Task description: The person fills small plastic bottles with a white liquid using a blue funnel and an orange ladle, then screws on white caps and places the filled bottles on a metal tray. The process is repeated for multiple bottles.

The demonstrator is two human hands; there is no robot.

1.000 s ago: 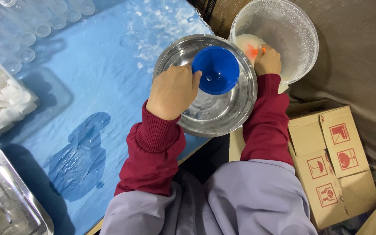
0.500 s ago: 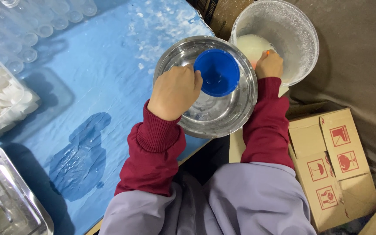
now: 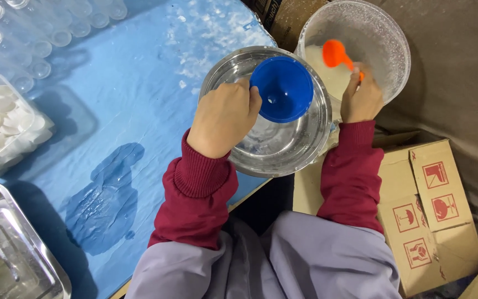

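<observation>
My left hand (image 3: 223, 117) grips something under a blue funnel (image 3: 282, 88), holding it over a round steel bowl (image 3: 311, 149) at the table's edge; what sits beneath the funnel is hidden by my fingers. My right hand (image 3: 362, 98) is shut on the handle of an orange scoop (image 3: 336, 54), raised above the white powder (image 3: 322, 69) inside a clear plastic bucket (image 3: 388, 50) to the right of the bowl. The scoop's round head points left, towards the funnel.
The blue table cover (image 3: 139, 83) has a wet patch (image 3: 103, 196) near the front. A clear tub of white caps (image 3: 1, 124) sits at left, rows of small clear containers (image 3: 40, 33) at the back, a steel tray (image 3: 6, 249) bottom left. Cardboard boxes (image 3: 432, 210) stand at right.
My right hand has lifted the orange scoop out of the powder; half a second ago the scoop was buried. The left hand and funnel have stayed put.
</observation>
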